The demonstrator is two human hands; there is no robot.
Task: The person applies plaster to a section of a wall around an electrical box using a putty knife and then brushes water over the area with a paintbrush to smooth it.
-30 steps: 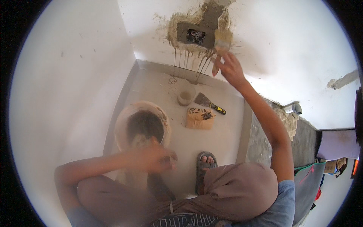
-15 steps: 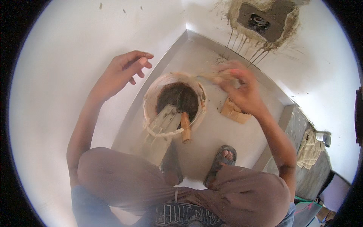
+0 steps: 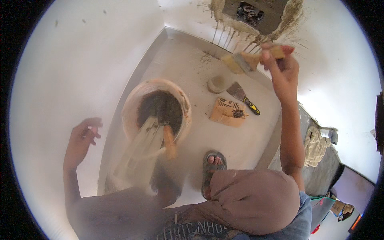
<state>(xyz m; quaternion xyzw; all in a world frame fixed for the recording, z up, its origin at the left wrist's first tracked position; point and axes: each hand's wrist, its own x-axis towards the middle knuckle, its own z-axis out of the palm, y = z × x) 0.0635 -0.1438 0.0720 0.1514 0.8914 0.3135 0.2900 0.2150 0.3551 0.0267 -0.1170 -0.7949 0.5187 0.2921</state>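
My right hand (image 3: 282, 68) is closed round the handle of a paintbrush (image 3: 241, 63), its pale bristles pointing left near the wall base. Above the brush, a rough grey cement patch (image 3: 269, 20) surrounds a recessed electrical box (image 3: 251, 13), with drips running down the white wall. My left hand (image 3: 83, 138) hangs at the left, fingers loosely apart and nothing in it. To its right stands a pale bucket (image 3: 182, 98) with dark mix inside. A long flat float or straightedge (image 3: 138, 150) and a wooden-handled tool (image 3: 169, 142) lean out of the bucket.
Right of the bucket lie a torn brown paper packet (image 3: 227, 113), a putty knife (image 3: 245, 98) and a small round tub (image 3: 218, 84). A ledge at the right carries a folded beige cloth (image 3: 316, 148) by a grey pipe (image 3: 331, 135). White walls meet behind the bucket.
My right hand has risen with the paintbrush toward the cement patch, uncovering the tub and putty knife. My left hand has dropped away from the bucket. The whole view has shifted.
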